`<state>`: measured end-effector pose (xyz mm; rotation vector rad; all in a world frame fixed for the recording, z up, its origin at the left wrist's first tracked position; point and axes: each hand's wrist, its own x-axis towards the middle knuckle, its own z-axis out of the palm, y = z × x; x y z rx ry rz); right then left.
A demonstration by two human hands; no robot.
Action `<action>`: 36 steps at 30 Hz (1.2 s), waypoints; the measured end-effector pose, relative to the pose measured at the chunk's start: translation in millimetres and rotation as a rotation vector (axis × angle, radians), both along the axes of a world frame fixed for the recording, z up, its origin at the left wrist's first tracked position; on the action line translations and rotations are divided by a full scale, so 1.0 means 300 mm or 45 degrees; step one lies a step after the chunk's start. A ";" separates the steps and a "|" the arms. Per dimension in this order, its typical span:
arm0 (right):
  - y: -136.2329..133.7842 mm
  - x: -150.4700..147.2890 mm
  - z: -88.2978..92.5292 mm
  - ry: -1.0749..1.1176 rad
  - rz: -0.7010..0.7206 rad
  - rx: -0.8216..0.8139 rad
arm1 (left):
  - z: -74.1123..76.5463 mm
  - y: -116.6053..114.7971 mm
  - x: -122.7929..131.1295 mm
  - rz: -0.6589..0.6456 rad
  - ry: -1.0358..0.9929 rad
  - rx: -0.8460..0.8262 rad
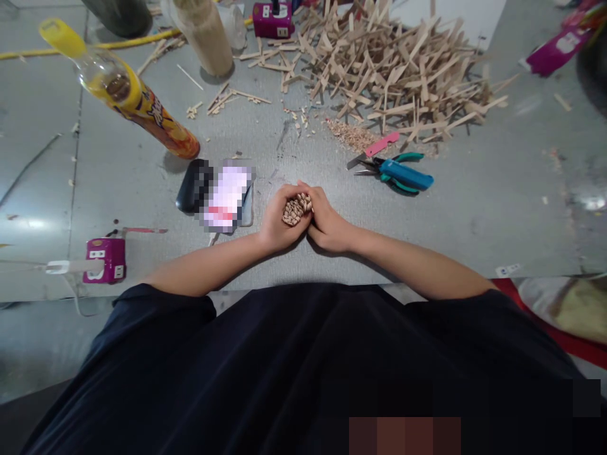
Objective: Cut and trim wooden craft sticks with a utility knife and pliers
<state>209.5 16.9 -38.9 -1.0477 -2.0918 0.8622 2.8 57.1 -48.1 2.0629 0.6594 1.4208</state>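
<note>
My left hand [277, 221] and my right hand [327, 222] meet at the middle of the grey table [474, 208]. Both are closed around a bundle of short wooden sticks [296, 210], whose cut ends face up between the fingers. A big heap of wooden sticks [389, 69] lies at the far side of the table. Blue-handled cutters [398, 174] and a pink-handled knife [377, 150] lie to the right of my hands, with a small pile of wood shavings [351, 134] behind them.
A phone [230, 197] and a black case [193, 185] lie just left of my hands. A yellow chip can [137, 101] lies tilted at the far left. A magenta tape dispenser [105, 259] sits at the near left edge, another [272, 19] at the back.
</note>
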 end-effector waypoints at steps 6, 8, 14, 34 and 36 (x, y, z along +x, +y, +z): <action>-0.001 0.053 -0.006 -0.148 0.126 -0.028 | -0.003 -0.002 0.000 0.080 0.080 0.004; -0.005 0.061 0.000 -0.161 0.136 -0.057 | 0.002 0.000 -0.002 0.071 0.095 0.024; -0.041 0.063 0.026 -0.287 0.195 -0.142 | 0.025 -0.002 -0.015 0.000 0.125 0.209; 0.432 -0.173 0.167 -1.019 0.271 0.366 | 0.050 -0.046 -0.020 -0.423 0.077 0.166; 0.437 -0.178 0.170 -1.035 0.284 0.371 | 0.052 -0.043 -0.020 -0.417 0.073 0.157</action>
